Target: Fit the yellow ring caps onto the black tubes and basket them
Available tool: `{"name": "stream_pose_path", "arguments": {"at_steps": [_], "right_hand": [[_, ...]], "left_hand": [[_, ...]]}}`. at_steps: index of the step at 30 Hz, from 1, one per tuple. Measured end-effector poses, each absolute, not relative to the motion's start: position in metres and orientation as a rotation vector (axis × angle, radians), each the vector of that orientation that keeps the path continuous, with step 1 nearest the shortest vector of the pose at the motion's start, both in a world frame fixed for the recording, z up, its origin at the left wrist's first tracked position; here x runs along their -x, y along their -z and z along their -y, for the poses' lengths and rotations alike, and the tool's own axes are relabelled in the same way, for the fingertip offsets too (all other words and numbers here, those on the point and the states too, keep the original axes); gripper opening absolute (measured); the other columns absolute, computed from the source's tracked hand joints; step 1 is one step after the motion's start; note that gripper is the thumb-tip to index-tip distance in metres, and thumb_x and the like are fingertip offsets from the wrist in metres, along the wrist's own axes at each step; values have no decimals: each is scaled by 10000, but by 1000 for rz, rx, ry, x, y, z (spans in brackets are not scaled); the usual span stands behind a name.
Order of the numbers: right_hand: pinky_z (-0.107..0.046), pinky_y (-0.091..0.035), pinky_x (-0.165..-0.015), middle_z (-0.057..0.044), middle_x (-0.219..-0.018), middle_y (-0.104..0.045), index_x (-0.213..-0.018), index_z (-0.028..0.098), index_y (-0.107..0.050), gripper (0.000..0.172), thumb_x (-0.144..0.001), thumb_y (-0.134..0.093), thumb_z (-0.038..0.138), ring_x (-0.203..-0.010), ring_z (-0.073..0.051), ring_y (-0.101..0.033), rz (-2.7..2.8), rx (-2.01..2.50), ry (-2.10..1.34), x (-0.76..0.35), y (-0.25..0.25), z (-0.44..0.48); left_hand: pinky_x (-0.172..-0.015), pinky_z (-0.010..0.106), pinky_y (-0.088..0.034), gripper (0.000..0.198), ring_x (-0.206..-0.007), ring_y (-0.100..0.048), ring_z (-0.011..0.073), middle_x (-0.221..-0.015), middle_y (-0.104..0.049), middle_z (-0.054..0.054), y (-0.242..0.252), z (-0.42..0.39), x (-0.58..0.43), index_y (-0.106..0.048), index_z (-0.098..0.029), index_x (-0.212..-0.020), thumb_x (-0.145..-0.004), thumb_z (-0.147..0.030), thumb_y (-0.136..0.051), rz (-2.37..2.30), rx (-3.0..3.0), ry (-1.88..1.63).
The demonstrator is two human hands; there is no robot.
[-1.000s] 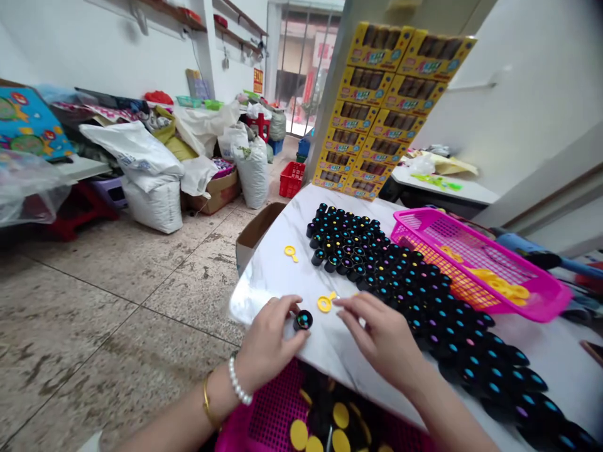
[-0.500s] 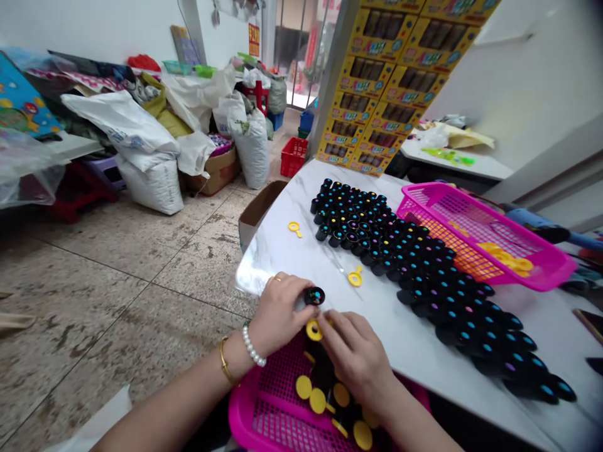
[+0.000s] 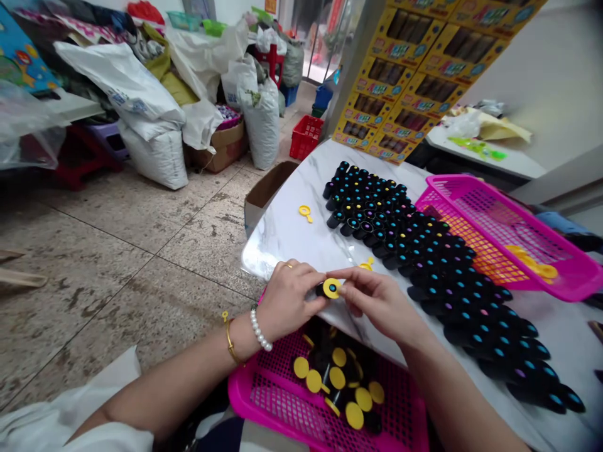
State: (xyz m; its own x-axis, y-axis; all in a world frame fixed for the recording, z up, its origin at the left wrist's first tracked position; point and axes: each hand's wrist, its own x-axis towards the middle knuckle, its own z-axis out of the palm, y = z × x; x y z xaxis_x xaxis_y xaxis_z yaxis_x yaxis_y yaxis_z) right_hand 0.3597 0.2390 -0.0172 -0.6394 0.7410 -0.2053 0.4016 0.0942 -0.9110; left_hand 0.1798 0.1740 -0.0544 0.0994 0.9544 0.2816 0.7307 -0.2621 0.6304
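Left fingers (image 3: 307, 280) grip a black tube (image 3: 321, 290), right fingers (image 3: 357, 298) a yellow ring (image 3: 332, 295); pink basket (image 3: 242, 402) below, standing tubes (image 3: 426, 267) beyond.

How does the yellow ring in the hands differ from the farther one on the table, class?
The held ring is in the right hand; the far ring lies on the table. The held ring's hole shows black and blue; the far ring's shows white table. Both are yellow.
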Motion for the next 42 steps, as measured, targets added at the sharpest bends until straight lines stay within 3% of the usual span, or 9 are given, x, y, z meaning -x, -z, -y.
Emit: {"name": "stream_pose_path", "arguments": {"at_steps": [10,14,21,23,25,28,33,36,42], "right_hand": [[-206,-330,-449,59,-586,-467,-995,178,-606,264,-816,-663,364,-469,-72,-410,1841,1138,-1844,-356,21,-248],[-197,-316,-446,78,-574,-453,-1006,191,-539,268,-819,-657,342,-465,-68,-393,1783,1123,-1885,-354,21,-247],[-184,-228,-418,98,-552,-421,-935,212,-466,273,-819,-667,356,-447,-54,-322,1742,1149,-1946,-358,24,-250],[-182,-212,-410,101,-551,-416,-923,212,-460,279,-819,-667,368,-439,-51,-307,1749,1138,-1962,-359,25,-252],[-181,-213,-407,104,-547,-411,-922,211,-462,279,-823,-660,381,-433,-51,-313,1763,1134,-1948,-359,26,-252],[-179,-266,-427,82,-589,-471,-937,205,-485,281,-816,-674,374,-469,-59,-398,1764,1107,-1924,-360,28,-252],[-187,-384,-484,-6,-749,-611,-1004,202,-549,207,-856,-638,315,-604,-97,-548,1612,1054,-1958,-379,33,-248],[-204,-452,-527,-15,-731,-643,-949,191,-577,191,-813,-685,271,-608,-106,-599,1482,1039,-1999,-388,36,-250],[-167,-317,-321,55,-523,-562,-846,192,-531,285,-741,-736,360,-346,-64,-454,1649,1092,-2115,-362,26,-260]], "left_hand": [[-774,338,-387,227,-852,-550,203,-862,-643,31,45,-173,-173,-664,-224,-1004,-823,-344,-597,-1607,-2045,-894],[-608,273,-364,285,-654,-545,141,-707,-635,15,33,-181,-171,-674,-193,-859,-914,-363,-453,-1497,-1900,-811],[-496,227,-269,265,-519,-419,87,-543,-495,-32,32,-204,-177,-582,-153,-653,-868,-296,-520,-1476,-1747,-795],[-492,219,-282,252,-524,-440,90,-555,-512,-30,35,-200,-177,-609,-151,-726,-883,-317,-501,-1452,-1716,-827],[-502,214,-312,223,-531,-477,94,-578,-540,-37,39,-193,-176,-626,-164,-937,-898,-340,-495,-1408,-1709,-905],[-531,213,-360,303,-557,-522,103,-619,-574,-44,47,-182,-178,-580,-201,-1102,-861,-383,-576,-1378,-1781,-996],[-589,233,-405,268,-685,-594,139,-789,-659,9,56,-175,-184,-597,-187,-1046,-859,-379,-583,-1477,-1956,-1010],[-608,238,-411,215,-710,-605,142,-812,-669,14,55,-176,-184,-602,-174,-998,-857,-336,-583,-1490,-1987,-989],[-501,210,-331,135,-523,-511,98,-600,-592,-34,45,-180,-180,-646,-205,-875,-826,-325,-609,-1511,-1884,-839]]}}
